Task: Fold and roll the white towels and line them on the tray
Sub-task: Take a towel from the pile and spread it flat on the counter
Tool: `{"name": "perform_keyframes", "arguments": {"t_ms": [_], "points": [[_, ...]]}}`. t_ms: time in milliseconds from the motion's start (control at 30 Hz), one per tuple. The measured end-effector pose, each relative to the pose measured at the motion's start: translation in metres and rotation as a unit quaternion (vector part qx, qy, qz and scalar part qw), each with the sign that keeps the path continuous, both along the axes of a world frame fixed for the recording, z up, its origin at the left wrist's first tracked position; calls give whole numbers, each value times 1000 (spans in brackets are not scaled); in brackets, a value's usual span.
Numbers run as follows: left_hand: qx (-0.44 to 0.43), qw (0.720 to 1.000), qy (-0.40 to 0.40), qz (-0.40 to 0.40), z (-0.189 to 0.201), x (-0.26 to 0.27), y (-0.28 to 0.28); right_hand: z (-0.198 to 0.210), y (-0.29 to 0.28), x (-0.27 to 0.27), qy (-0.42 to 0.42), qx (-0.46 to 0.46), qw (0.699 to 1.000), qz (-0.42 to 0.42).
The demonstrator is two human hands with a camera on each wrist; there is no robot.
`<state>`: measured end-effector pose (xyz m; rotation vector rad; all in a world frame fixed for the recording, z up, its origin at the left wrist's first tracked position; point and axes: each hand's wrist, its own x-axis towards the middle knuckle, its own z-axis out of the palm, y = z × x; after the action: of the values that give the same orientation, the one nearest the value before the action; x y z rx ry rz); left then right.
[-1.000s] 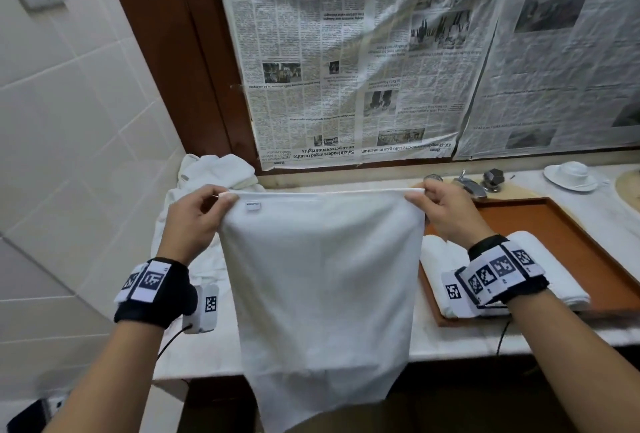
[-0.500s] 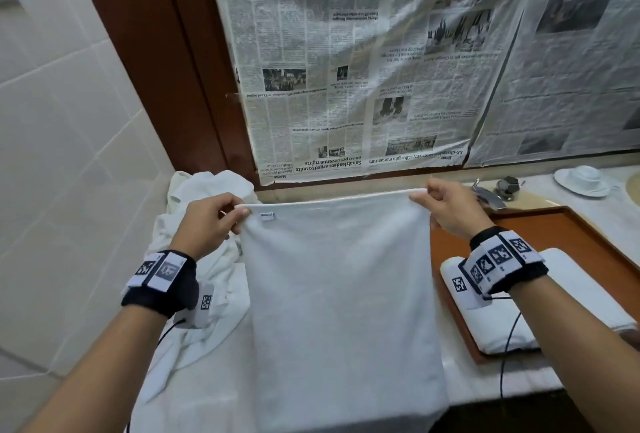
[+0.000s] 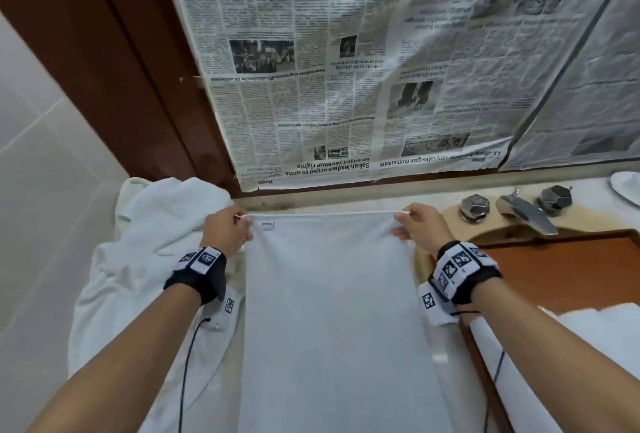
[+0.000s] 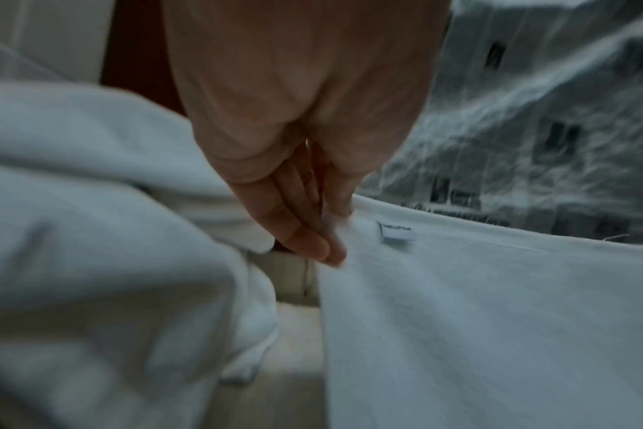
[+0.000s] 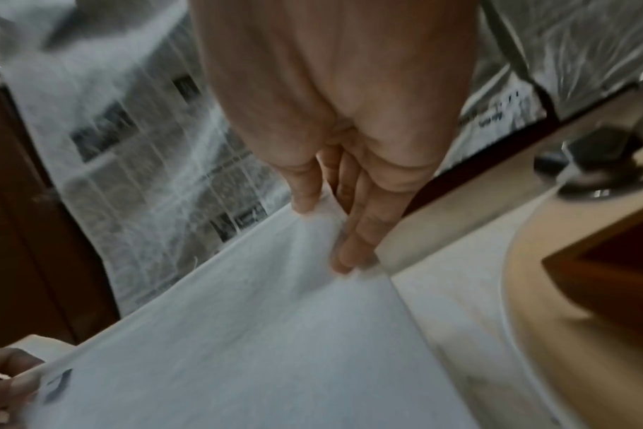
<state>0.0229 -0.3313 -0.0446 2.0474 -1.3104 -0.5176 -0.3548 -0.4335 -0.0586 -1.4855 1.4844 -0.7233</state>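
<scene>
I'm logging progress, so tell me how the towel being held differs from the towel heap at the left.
The held towel is stretched taut and flat by its far corners between the left hand and right hand; the towel heap is crumpled, and neither hand grips it. The held towel shows one straight far edge and a small label; the heap shows only folds and bulges. Both are white.

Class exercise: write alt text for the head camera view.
Two hands, left hand and right hand, pinch the far corners of a white towel spread on a counter, a wooden tray at the right.
</scene>
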Motion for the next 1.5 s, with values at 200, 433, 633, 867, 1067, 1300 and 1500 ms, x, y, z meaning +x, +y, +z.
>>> {"name": "perform_keyframes", "arguments": {"t_ms": [200,433,633,867,1067,1300,1500], "points": [[60,996,-47,42,-76,12,-63,-54,-62,35,87,7,996,-26],[91,988,-60,106,-104,9,-84,-85,-82,48,127,7,992,-21],[5,994,-76,75,-126,-7,-48,-88,-33,57,147,-118,980,59],[200,939,-207,-189,-132,-93,-71,-111,-5,134,384,-100,860,322],[244,934,-225,-135,-142,-43,-60,-114,-29,87,448,-35,844,292],[261,925,-224,-160,-114,-72,-11,-102,28,70,412,-60,862,289],[262,917,-222,-202,-128,-116,32,-115,79,79,414,-74,840,343]]}}
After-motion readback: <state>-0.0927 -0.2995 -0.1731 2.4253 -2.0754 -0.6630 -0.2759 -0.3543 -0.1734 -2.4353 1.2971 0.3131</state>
